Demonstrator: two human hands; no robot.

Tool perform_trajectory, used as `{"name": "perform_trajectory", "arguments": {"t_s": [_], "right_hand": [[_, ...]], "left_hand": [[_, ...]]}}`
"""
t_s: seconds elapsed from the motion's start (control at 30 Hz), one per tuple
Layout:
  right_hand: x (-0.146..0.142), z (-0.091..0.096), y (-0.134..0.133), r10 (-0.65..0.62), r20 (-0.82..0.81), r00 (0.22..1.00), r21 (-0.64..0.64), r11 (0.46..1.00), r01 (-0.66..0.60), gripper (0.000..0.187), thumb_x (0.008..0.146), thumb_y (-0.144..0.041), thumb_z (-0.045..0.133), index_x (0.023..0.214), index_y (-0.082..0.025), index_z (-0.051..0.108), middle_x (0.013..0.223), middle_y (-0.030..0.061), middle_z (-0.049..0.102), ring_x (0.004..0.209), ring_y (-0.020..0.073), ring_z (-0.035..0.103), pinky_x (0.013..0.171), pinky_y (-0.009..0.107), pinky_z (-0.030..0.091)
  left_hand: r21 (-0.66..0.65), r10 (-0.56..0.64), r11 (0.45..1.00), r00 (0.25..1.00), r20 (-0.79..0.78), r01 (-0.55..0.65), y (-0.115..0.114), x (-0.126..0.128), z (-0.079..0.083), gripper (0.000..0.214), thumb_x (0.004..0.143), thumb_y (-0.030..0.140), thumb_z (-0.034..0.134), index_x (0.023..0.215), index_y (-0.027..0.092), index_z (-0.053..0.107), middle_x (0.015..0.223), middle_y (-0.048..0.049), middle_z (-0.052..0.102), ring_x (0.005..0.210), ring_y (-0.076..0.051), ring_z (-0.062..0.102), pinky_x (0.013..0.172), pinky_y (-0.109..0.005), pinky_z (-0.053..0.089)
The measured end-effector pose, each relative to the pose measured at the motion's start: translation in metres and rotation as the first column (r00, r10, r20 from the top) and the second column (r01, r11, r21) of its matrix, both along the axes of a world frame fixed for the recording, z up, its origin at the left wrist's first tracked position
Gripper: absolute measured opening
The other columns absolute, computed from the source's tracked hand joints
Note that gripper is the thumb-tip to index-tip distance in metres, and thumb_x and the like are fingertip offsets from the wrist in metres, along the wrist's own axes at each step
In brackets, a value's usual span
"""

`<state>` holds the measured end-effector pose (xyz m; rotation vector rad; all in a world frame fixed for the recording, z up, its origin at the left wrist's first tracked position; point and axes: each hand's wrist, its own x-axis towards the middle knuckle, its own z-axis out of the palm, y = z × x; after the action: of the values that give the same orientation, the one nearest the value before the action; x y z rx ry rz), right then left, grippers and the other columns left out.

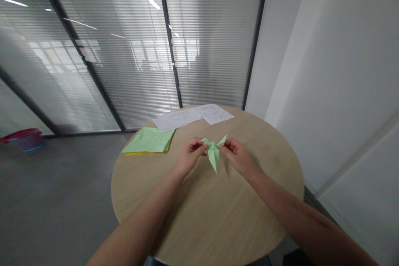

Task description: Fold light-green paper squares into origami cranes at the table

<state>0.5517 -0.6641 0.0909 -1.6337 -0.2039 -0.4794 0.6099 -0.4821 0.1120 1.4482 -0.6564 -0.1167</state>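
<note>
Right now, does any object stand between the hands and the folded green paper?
Nothing visible: the left hand and right hand hold the folded green paper directly, one at each side. The green sheets lie to the left and the printed papers farther back on the table, out of the way.

We stretch our left forearm (149, 210) and right forearm (285, 205) forward, bare and converging; our left hand (188, 156) and right hand (239, 158) sit near each other (thumbs (201, 149) pointing inward), fingers (231, 143) curled and pinching.

head-worn view, facing forward and down, near above round table (205, 224)
</note>
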Motion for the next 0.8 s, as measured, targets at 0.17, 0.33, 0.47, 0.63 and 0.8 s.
{"name": "perform_trajectory", "arguments": {"t_s": [0.17, 0.33, 0.47, 0.63, 0.8], "right_hand": [[-0.0016, 0.0007, 0.0008, 0.018, 0.014, 1.0, 0.014, 1.0, -0.018, 0.018, 0.078, -0.038, 0.063, 0.081, -0.02, 0.06, 0.079, 0.0027, 0.062, 0.076, 0.0174, 0.058, 0.074, 0.031, 0.046], [0.0004, -0.0033, 0.0025, 0.032, 0.027, 0.999, 0.012, 0.999, -0.032, 0.022, 0.075, -0.039, 0.066, 0.084, -0.02, 0.06, 0.079, 0.0023, 0.061, 0.073, 0.0165, 0.058, 0.07, 0.03, 0.046], [0.0029, -0.0063, 0.0025, 0.031, 0.029, 0.999, 0.055, 0.998, -0.033, 0.022, 0.074, -0.04, 0.067, 0.084, -0.021, 0.061, 0.08, 0.002, 0.062, 0.074, 0.0165, 0.058, 0.071, 0.03, 0.047], [0.0035, -0.0062, 0.0023, 0.034, 0.037, 0.999, 0.087, 0.996, -0.037, 0.021, 0.075, -0.04, 0.067, 0.083, -0.022, 0.06, 0.077, 0.0011, 0.061, 0.072, 0.016, 0.058, 0.07, 0.03, 0.047], [0.0019, -0.0041, 0.0034, 0.051, 0.041, 0.998, 0.058, 0.997, -0.053, 0.019, 0.075, -0.039, 0.067, 0.08, -0.022, 0.061, 0.074, 0.0002, 0.06, 0.069, 0.0159, 0.056, 0.068, 0.03, 0.046]], "left_hand": [[-0.077, -0.009, 0.997, 0.999, -0.046, 0.005, 0.0009, -0.0011, 0.0034, 0.021, 0.074, 0.033, 0.07, 0.084, 0.016, 0.063, 0.081, -0.0018, 0.062, 0.075, -0.014, 0.06, 0.071, -0.03, 0.053], [-0.045, -0.032, 0.998, 0.999, 0.017, 0.033, -0.0015, -0.0028, 0.003, 0.02, 0.072, 0.03, 0.072, 0.083, 0.016, 0.064, 0.087, -0.0037, 0.065, 0.079, -0.015, 0.059, 0.075, -0.03, 0.05], [-0.041, -0.023, 0.999, 0.997, 0.072, 0.026, -0.0034, -0.0027, -0.0002, 0.018, 0.071, 0.025, 0.073, 0.083, 0.016, 0.064, 0.094, -0.005, 0.064, 0.087, -0.016, 0.059, 0.08, -0.029, 0.048], [-0.006, 0.049, 0.999, 0.996, 0.069, -0.049, -0.0044, -0.0035, -0.0016, 0.025, 0.069, 0.023, 0.073, 0.091, 0.017, 0.064, 0.099, -0.0058, 0.063, 0.091, -0.018, 0.058, 0.077, -0.028, 0.048], [0.119, 0.054, 0.991, 0.993, 0.108, -0.067, -0.0049, -0.0066, 0.0029, 0.019, 0.073, 0.028, 0.069, 0.086, 0.015, 0.067, 0.085, -0.005, 0.066, 0.079, -0.016, 0.059, 0.073, -0.028, 0.047]]}}
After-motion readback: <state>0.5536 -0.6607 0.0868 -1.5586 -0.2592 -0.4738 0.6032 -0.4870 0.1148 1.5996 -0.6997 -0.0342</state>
